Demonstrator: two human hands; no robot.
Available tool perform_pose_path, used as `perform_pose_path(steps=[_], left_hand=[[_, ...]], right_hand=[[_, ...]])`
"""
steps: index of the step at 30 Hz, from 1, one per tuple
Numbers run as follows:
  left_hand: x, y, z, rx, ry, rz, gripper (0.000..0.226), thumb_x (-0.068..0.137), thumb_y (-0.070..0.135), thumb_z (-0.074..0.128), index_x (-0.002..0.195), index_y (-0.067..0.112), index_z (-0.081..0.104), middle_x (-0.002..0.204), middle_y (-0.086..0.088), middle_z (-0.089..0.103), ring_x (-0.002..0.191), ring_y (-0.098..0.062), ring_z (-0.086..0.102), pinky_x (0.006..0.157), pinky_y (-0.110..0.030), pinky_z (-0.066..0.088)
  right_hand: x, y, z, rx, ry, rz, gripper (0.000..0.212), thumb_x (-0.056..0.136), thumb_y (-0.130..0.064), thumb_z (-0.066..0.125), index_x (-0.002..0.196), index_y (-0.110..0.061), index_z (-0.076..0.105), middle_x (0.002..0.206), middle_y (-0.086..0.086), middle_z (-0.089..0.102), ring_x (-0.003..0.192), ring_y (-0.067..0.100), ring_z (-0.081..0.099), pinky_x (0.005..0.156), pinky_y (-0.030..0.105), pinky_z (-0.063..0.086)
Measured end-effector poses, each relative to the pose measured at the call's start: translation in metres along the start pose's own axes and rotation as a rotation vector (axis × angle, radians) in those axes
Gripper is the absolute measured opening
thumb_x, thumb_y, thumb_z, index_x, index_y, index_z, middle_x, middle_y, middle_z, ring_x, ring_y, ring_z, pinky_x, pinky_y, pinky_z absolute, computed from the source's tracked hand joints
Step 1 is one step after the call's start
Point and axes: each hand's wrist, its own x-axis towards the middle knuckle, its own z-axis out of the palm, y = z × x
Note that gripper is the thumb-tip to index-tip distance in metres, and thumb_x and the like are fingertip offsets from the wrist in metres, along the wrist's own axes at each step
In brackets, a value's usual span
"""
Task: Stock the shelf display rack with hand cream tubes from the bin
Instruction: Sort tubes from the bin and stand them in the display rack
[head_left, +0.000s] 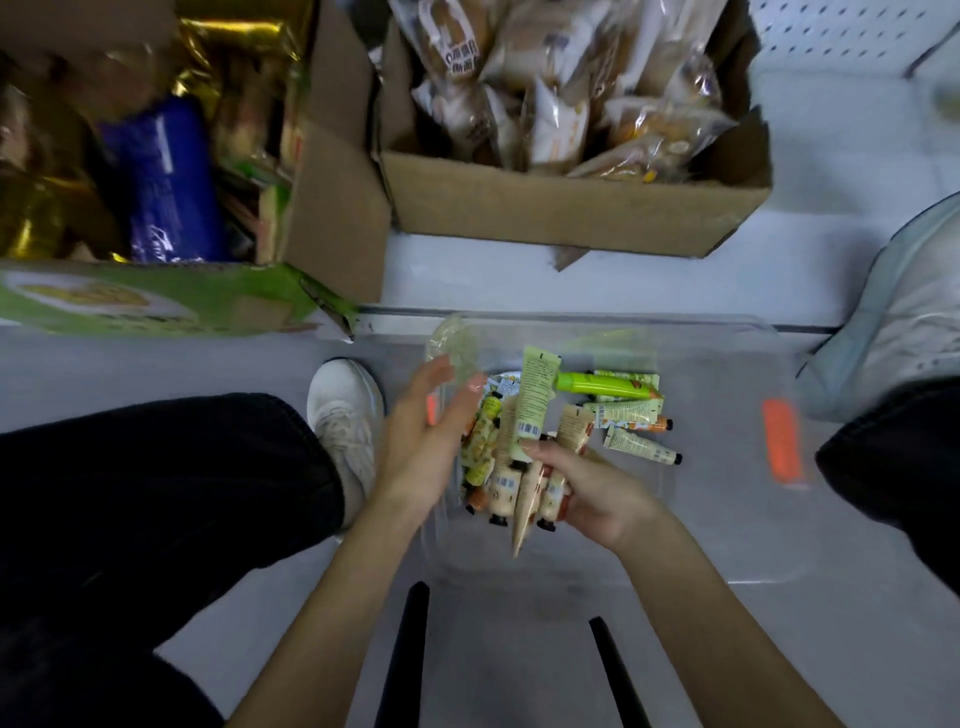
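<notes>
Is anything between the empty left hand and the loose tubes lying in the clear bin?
Yes: the bundle of tubes gripped by the right hand sits between the left hand and the loose tubes at the right of the bin. No lid covers them, so reaching over looks possible.

Green and cream hand cream tubes (631, 413) lie jumbled flat in the clear bin (717, 519), toward its far side; the right hand (592, 493) grips a fanned bunch (535, 405).
</notes>
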Motion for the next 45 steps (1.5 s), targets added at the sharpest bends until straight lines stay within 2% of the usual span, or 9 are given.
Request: perform_pose_path(steps=[2, 4, 9, 12, 15, 22, 26, 31, 45], left_hand=[[0.001, 0.010, 0.001, -0.046, -0.144, -0.141, 0.052, 0.087, 0.051, 0.062, 0.128, 0.019, 0.059, 0.127, 0.005, 0.061, 0.111, -0.003, 0.057, 0.096, -0.016, 0.040], [-0.001, 0.015, 0.002, -0.092, -0.336, -0.263, 0.072, 0.072, 0.072, 0.064, 0.126, 0.024, 0.063, 0.129, 0.003, 0.063, 0.118, -0.011, 0.058, 0.106, -0.030, 0.038], [-0.017, 0.028, 0.014, -0.220, -0.439, -0.339, 0.082, 0.054, 0.064, 0.080, 0.120, 0.017, 0.065, 0.117, -0.001, 0.070, 0.114, -0.019, 0.061, 0.103, -0.037, 0.043], [-0.024, 0.035, 0.017, -0.292, -0.436, -0.339, 0.064, 0.071, 0.048, 0.077, 0.118, 0.005, 0.065, 0.113, -0.011, 0.071, 0.109, -0.026, 0.066, 0.100, -0.042, 0.049], [-0.035, 0.047, 0.018, -0.338, -0.419, -0.347, 0.034, 0.091, 0.026, 0.062, 0.113, 0.000, 0.065, 0.105, -0.016, 0.073, 0.098, -0.028, 0.070, 0.084, -0.037, 0.057], [-0.037, 0.060, 0.015, -0.504, -0.315, -0.448, 0.028, 0.094, 0.025, 0.060, 0.105, 0.000, 0.063, 0.083, -0.010, 0.074, 0.073, -0.024, 0.071, 0.068, -0.036, 0.057], [-0.034, 0.063, 0.009, -0.550, -0.274, -0.431, 0.020, 0.095, 0.022, 0.057, 0.096, 0.003, 0.062, 0.085, -0.013, 0.071, 0.078, -0.023, 0.069, 0.074, -0.037, 0.058], [-0.041, 0.060, 0.002, -0.544, -0.274, -0.448, 0.025, 0.096, 0.022, 0.056, 0.111, 0.003, 0.059, 0.087, -0.013, 0.072, 0.079, -0.025, 0.072, 0.074, -0.044, 0.059], [-0.072, 0.063, 0.004, -0.426, -0.506, -0.347, 0.045, 0.087, 0.035, 0.061, 0.120, 0.005, 0.062, 0.114, -0.020, 0.069, 0.105, -0.034, 0.066, 0.078, -0.042, 0.059]], right_hand=[[-0.016, -0.009, 0.008, -0.046, -0.013, -0.007, 0.070, 0.057, -0.025, 0.080, 0.121, -0.005, 0.059, 0.120, 0.019, 0.064, 0.112, 0.037, 0.060, 0.091, 0.052, 0.049], [-0.032, -0.016, 0.014, -0.100, -0.029, -0.005, 0.063, 0.060, -0.023, 0.079, 0.118, -0.006, 0.062, 0.119, 0.019, 0.065, 0.113, 0.037, 0.060, 0.100, 0.056, 0.043], [-0.063, -0.027, 0.020, -0.200, -0.068, -0.024, 0.022, 0.079, -0.015, 0.072, 0.101, -0.012, 0.068, 0.089, 0.007, 0.073, 0.082, 0.021, 0.068, 0.074, 0.035, 0.054], [-0.075, -0.030, 0.019, -0.179, -0.052, -0.037, 0.010, 0.080, -0.012, 0.071, 0.089, -0.016, 0.069, 0.076, 0.003, 0.072, 0.076, 0.019, 0.068, 0.072, 0.034, 0.052], [-0.090, -0.034, 0.020, -0.133, -0.079, -0.026, 0.015, 0.073, -0.011, 0.075, 0.087, -0.015, 0.071, 0.082, 0.006, 0.074, 0.077, 0.021, 0.071, 0.071, 0.037, 0.053], [-0.101, -0.034, 0.019, 0.069, -0.139, -0.026, 0.051, 0.070, -0.008, 0.077, 0.119, -0.002, 0.063, 0.113, 0.018, 0.068, 0.101, 0.031, 0.065, 0.095, 0.047, 0.050], [-0.105, -0.035, 0.012, 0.132, -0.122, -0.032, 0.042, 0.074, -0.005, 0.073, 0.113, 0.003, 0.063, 0.104, 0.018, 0.070, 0.089, 0.027, 0.069, 0.073, 0.037, 0.058], [-0.110, -0.041, -0.001, 0.201, -0.026, -0.072, 0.048, 0.071, -0.006, 0.074, 0.117, 0.001, 0.060, 0.103, 0.018, 0.071, 0.087, 0.027, 0.071, 0.065, 0.033, 0.058], [-0.124, -0.057, 0.007, 0.075, -0.036, -0.215, 0.034, 0.083, -0.010, 0.068, 0.115, 0.002, 0.063, 0.103, 0.016, 0.070, 0.086, 0.022, 0.067, 0.069, 0.029, 0.055]])
